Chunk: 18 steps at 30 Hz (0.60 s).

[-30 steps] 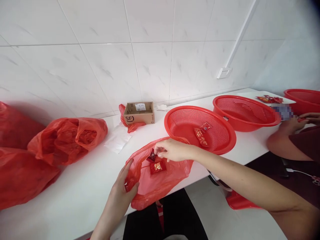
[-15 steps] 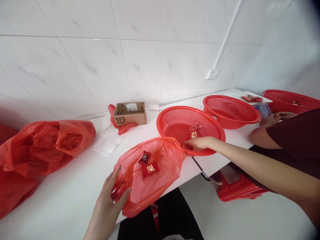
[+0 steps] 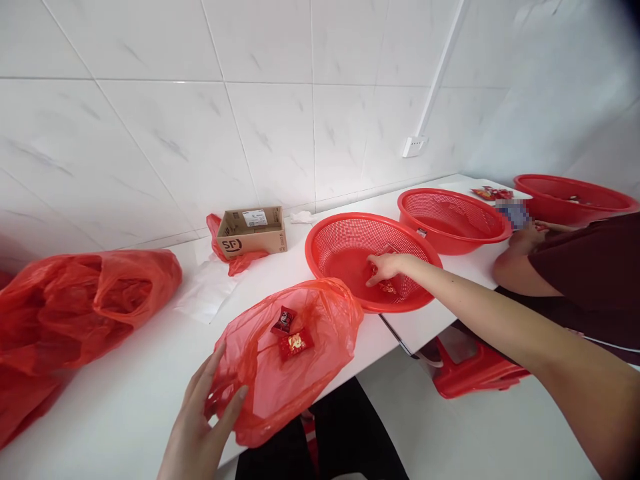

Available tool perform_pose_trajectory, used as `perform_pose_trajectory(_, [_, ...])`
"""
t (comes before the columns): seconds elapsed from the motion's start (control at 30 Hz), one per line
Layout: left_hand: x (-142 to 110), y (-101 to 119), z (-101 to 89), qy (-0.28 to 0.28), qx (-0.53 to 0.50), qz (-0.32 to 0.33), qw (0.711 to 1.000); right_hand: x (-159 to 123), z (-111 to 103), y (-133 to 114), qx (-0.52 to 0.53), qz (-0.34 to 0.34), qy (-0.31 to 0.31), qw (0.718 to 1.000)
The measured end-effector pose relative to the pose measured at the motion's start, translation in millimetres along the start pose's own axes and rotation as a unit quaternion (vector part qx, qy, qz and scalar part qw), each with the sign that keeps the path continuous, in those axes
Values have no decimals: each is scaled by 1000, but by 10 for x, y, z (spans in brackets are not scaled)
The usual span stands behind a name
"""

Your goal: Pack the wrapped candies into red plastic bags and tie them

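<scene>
My left hand (image 3: 200, 407) is at the left rim of a thin red plastic bag (image 3: 320, 380), thumb and fingers spread apart against the film. The bag lies with its mouth wide, and inside it are a dark red wrapped packet (image 3: 284, 321) and a brighter red packet with gold print (image 3: 296, 344). My right hand (image 3: 385, 268) reaches into a red perforated basket (image 3: 333, 230). Its fingers are closed around a small red packet, mostly hidden by them. Below that hand lies a red and gold packet (image 3: 387, 287), with a clear-edged wrapper (image 3: 389, 249) behind it.
A cardboard box (image 3: 255, 241) stands by the wall on red plastic. At left lies a large bunched red bag (image 3: 135, 287). Further right are a second red basket (image 3: 450, 233), a third (image 3: 550, 207), and a seated person's dark sleeve (image 3: 585, 267). A red stool (image 3: 475, 367) stands below.
My right hand has moved from the basket's near side further in over its packets. The view has shifted slightly; my left hand stays at the bag's rim.
</scene>
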State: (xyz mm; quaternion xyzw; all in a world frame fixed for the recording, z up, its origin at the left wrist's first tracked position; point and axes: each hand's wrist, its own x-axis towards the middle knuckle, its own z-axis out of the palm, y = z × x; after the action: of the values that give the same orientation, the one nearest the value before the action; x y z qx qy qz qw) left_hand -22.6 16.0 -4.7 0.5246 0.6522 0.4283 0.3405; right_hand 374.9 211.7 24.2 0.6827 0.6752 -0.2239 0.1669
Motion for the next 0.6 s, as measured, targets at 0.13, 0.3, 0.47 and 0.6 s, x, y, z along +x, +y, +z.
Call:
perform_pose_trajectory(0.13, [-24,-50,-77,18,-13,-13,1000,34,89,-132,2,-19,10,1000])
perform_pose_trajectory(0.3, [-44,-138,-158,49,-54,-57,996,21,-104,-83,32,-23,44,998])
perform_pose_trajectory(0.47, [-65,-125,-192,45,-48,-66,996,44,-181,-82,18,17,39,999])
perform_pose_trajectory(0.6, [-86,-99,-195,58,-51,-78,994,100,16,-216,-50,60,-11,997])
